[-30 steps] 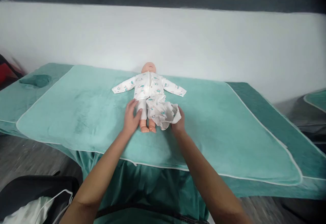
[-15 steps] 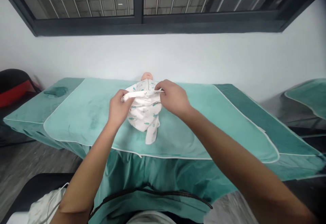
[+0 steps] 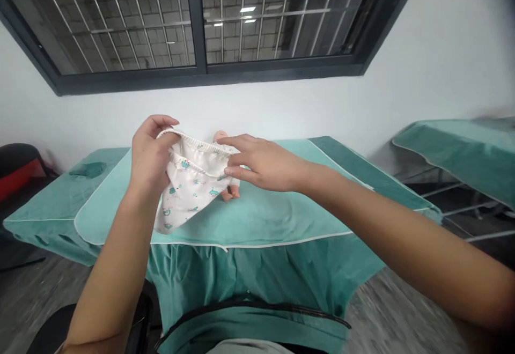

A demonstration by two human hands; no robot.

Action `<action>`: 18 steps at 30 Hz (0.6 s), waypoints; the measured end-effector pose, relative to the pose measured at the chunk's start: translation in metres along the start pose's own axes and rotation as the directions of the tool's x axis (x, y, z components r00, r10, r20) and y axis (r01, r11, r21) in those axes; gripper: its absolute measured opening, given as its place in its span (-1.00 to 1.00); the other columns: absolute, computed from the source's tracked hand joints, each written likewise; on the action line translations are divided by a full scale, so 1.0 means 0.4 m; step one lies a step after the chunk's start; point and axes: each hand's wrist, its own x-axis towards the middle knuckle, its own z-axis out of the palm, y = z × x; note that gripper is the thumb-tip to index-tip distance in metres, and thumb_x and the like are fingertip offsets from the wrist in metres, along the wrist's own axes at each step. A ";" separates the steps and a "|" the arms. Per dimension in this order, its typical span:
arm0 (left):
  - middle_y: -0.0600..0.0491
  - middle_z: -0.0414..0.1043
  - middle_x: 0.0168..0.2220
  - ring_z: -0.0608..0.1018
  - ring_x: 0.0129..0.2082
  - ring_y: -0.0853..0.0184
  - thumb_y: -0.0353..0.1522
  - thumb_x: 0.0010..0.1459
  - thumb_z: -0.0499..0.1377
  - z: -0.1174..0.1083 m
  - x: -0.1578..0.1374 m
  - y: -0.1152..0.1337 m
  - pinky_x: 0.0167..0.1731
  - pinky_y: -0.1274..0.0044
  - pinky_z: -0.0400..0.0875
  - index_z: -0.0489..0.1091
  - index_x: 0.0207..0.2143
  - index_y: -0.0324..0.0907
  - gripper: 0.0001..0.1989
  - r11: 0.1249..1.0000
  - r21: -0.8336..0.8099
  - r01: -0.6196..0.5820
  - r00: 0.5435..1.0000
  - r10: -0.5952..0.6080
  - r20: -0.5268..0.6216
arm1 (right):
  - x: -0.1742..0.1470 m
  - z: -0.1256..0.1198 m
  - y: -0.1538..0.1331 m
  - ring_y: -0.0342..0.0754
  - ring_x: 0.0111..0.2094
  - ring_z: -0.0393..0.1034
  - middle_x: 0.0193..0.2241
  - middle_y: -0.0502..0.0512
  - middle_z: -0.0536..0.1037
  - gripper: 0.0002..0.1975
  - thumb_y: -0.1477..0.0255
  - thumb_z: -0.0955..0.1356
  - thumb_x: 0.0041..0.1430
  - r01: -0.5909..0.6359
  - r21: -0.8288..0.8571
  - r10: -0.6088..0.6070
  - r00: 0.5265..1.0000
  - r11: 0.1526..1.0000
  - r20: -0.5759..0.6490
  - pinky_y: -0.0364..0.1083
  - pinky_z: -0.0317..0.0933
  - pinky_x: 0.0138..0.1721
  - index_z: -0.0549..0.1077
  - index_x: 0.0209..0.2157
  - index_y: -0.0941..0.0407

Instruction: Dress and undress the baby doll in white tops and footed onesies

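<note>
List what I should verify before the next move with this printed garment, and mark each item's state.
1. Left hand grips the white cloth garment with green print at its gathered white waistband: ok.
2. Right hand has a firm hold near the waistband's other end: cannot tell; the fingers reach it, but their grip is unclear.
3. Waistband opening spread, inside showing: ok.
4. Garment untwisted below the waistband: cannot tell.
5. Smooth peach-coloured baby doll fully in view: not ok; the garment and right hand hide most of it.
6. Doll's bare feet on the pale teal, white-edged cloth sheet: ok.
</note>
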 end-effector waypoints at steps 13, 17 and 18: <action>0.12 0.23 -0.31 0.49 -0.28 0.41 -0.48 0.07 0.12 -0.051 -0.123 -0.035 -0.24 0.55 0.42 0.34 -0.10 -0.11 -0.68 0.997 0.069 -0.031 0.994 0.038 -0.103 | 0.051 0.119 -0.154 0.07 -0.16 0.23 -0.23 0.16 0.38 -0.73 0.34 0.37 0.39 -0.005 0.040 0.021 0.910 0.999 -0.415 0.11 0.22 -0.11 0.54 -0.42 0.09; 0.08 0.38 -0.14 0.49 -0.05 0.34 -0.58 -0.04 0.11 -0.060 -0.126 -0.054 -0.10 0.52 0.42 0.41 -0.15 -0.09 -0.60 0.935 0.268 -0.233 0.936 0.291 -0.200 | 0.055 0.098 -0.115 0.04 -0.13 0.35 -0.25 0.09 0.45 -0.73 0.26 0.35 0.41 0.033 0.344 0.131 0.887 0.938 -0.442 0.10 0.27 -0.04 0.57 -0.34 0.07; 0.08 0.43 -0.10 0.49 0.00 0.32 -0.60 -0.07 0.09 -0.056 -0.128 -0.058 -0.06 0.51 0.42 0.43 -0.17 -0.09 -0.59 0.926 0.276 -0.258 0.934 0.312 -0.172 | 0.054 0.093 -0.108 0.03 -0.14 0.38 -0.26 0.08 0.48 -0.73 0.24 0.37 0.39 0.022 0.422 0.173 0.892 0.906 -0.418 0.08 0.29 -0.05 0.57 -0.34 0.08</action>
